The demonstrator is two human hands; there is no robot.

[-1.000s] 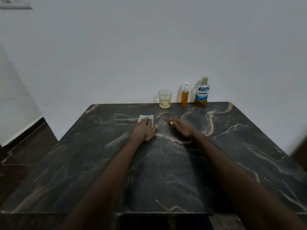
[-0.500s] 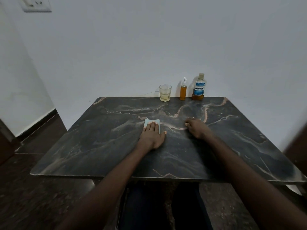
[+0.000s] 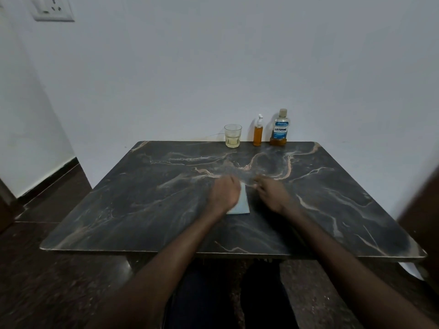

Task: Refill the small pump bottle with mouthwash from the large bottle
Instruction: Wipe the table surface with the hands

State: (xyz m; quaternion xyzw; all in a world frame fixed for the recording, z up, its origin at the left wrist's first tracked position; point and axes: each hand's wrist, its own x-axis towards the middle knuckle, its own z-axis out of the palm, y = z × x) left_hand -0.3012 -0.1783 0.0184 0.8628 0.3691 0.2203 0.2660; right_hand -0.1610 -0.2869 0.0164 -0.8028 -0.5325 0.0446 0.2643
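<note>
The left hand (image 3: 224,194) lies palm down on a pale blue cloth (image 3: 239,206). Its fingers are smeared by blur but look stretched out rather than gripping. The cloth's near corner shows just beside the wrist, flat on the dark marbled worktop (image 3: 142,210). The right hand (image 3: 273,193) rests on the worktop just beside the cloth, apart from the left hand, with fingers loosely bent and nothing in them.

Well beyond both hands, three things stand in a row at the far edge against the white wall. A glass (image 3: 233,135) with a little pale liquid is beyond the left hand. The small pump bottle (image 3: 258,133), full of orange liquid, is beyond the gap between the hands. The large Listerine mouthwash bottle (image 3: 280,128), capped and upright with only a low band of amber liquid, is beyond the right hand. Far up and to the left of the hands is a wall socket (image 3: 53,8).
</note>
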